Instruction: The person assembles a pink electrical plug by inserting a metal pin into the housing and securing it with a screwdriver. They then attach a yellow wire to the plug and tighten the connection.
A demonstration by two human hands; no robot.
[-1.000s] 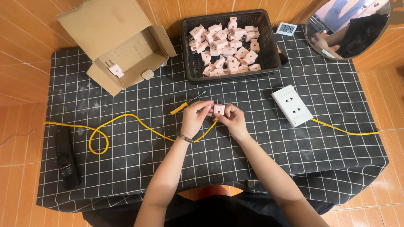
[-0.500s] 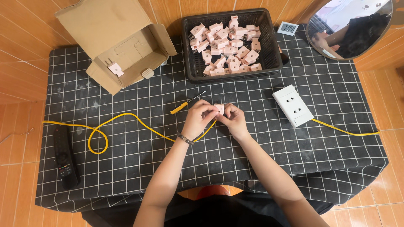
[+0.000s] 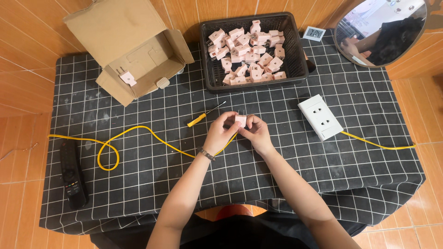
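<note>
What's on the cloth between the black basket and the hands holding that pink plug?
Only the yellow-handled screwdriver, lying left of the direct line; otherwise bare checked cloth, per the head view.

The checked-cloth table (image 3: 323,175) carries a cardboard box (image 3: 129,48), basket (image 3: 206,74), screwdriver (image 3: 205,115), socket block (image 3: 320,116), remote (image 3: 72,173).

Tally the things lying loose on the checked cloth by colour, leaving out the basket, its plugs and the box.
Yellow: 2, the cable and the screwdriver.
White: 2, the socket block and the small clock.
Black: 1, the remote.
Total: 5.
</note>
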